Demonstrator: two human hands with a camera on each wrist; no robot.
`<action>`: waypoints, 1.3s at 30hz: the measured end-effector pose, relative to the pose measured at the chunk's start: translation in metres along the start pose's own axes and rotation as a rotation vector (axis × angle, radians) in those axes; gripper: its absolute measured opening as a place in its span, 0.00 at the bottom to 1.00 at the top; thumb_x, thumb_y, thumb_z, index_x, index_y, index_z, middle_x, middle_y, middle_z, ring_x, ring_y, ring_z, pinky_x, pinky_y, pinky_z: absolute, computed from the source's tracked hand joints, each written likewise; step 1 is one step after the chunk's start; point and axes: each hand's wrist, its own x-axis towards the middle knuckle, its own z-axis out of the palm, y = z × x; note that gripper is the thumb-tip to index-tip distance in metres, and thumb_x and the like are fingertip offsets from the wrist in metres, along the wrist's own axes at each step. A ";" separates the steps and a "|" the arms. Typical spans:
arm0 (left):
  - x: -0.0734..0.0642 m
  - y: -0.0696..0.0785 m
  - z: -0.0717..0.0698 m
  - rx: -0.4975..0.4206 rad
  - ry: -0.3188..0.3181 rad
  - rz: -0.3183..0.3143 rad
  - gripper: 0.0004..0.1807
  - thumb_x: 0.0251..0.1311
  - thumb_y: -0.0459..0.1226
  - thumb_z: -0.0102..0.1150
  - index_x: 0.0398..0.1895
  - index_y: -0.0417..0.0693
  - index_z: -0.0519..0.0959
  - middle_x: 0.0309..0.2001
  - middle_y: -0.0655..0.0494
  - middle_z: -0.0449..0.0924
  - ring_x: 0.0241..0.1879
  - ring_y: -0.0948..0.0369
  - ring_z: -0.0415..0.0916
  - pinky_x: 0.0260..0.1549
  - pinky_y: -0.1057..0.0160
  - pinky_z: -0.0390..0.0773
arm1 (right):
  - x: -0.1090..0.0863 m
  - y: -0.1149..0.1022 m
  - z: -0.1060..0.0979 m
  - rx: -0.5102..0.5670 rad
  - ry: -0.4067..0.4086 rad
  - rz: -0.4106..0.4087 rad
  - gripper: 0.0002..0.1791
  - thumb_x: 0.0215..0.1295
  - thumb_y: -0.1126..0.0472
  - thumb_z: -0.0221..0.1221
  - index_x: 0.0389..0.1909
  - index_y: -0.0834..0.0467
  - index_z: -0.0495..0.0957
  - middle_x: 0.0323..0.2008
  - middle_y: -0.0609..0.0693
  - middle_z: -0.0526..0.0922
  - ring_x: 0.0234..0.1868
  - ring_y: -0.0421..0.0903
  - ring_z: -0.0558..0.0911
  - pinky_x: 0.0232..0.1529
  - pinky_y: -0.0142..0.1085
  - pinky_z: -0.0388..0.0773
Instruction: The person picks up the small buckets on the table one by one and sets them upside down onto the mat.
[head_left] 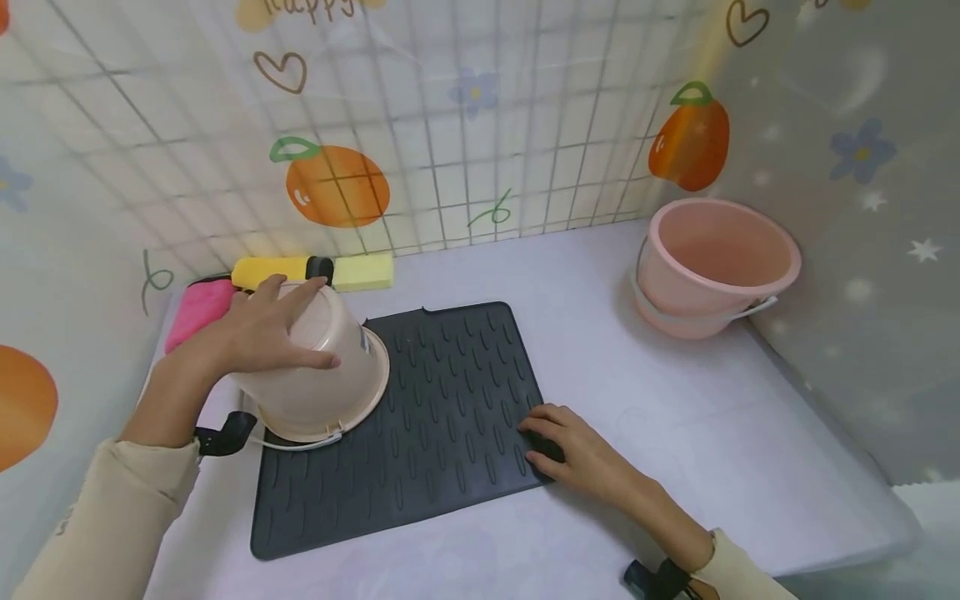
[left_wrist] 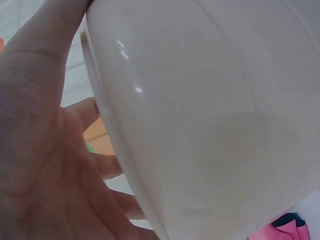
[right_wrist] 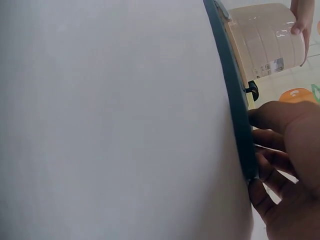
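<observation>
An upside-down pale bucket point(head_left: 322, 392) stands rim-down on the left part of the dark ridged mat point(head_left: 450, 383). My left hand point(head_left: 262, 329) grips its upturned base, thumb along the side and fingers spread across to the far edge. The left wrist view shows the bucket's smooth wall point(left_wrist: 200, 110) up close, with the palm point(left_wrist: 55, 175) beside it. At the mat's right edge, my right hand point(head_left: 573, 450) rests with bent fingers, and its fingertips touch the mat point(right_wrist: 235, 100) in the right wrist view. The bucket's white handle point(head_left: 300, 446) lies low at its front.
A pink bucket point(head_left: 716, 292) with a white handle stands upright at the back right. Behind the pale bucket lie a pink cloth-like item point(head_left: 198, 308), a yellow item with a black end point(head_left: 270, 271) and a pale yellow block point(head_left: 363, 272). A patterned curtain point(head_left: 525, 108) hangs behind.
</observation>
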 end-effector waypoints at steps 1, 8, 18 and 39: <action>0.000 0.002 0.000 0.001 0.004 -0.001 0.64 0.46 0.70 0.66 0.81 0.54 0.46 0.74 0.26 0.40 0.65 0.19 0.44 0.52 0.20 0.55 | 0.000 0.000 0.000 0.000 0.003 0.003 0.19 0.66 0.57 0.66 0.56 0.56 0.79 0.58 0.48 0.75 0.60 0.48 0.74 0.59 0.46 0.74; -0.016 0.030 0.007 0.011 0.306 0.070 0.57 0.48 0.69 0.66 0.80 0.63 0.54 0.78 0.43 0.46 0.72 0.32 0.42 0.50 0.20 0.51 | -0.001 0.001 -0.001 0.022 -0.011 0.005 0.19 0.67 0.57 0.66 0.56 0.56 0.79 0.58 0.47 0.75 0.59 0.47 0.74 0.58 0.46 0.74; -0.019 0.069 0.036 -0.246 0.663 0.350 0.35 0.56 0.42 0.70 0.69 0.53 0.73 0.62 0.48 0.73 0.60 0.49 0.70 0.52 0.39 0.67 | 0.000 0.002 0.001 0.037 0.007 0.008 0.18 0.66 0.57 0.66 0.55 0.55 0.80 0.58 0.48 0.75 0.60 0.47 0.73 0.59 0.46 0.73; -0.022 0.108 0.130 -0.549 0.557 0.327 0.32 0.61 0.43 0.70 0.68 0.59 0.73 0.56 0.61 0.77 0.51 0.59 0.76 0.46 0.53 0.77 | 0.000 0.009 0.005 0.063 0.041 -0.034 0.18 0.66 0.57 0.66 0.55 0.55 0.80 0.58 0.47 0.75 0.60 0.47 0.73 0.59 0.47 0.73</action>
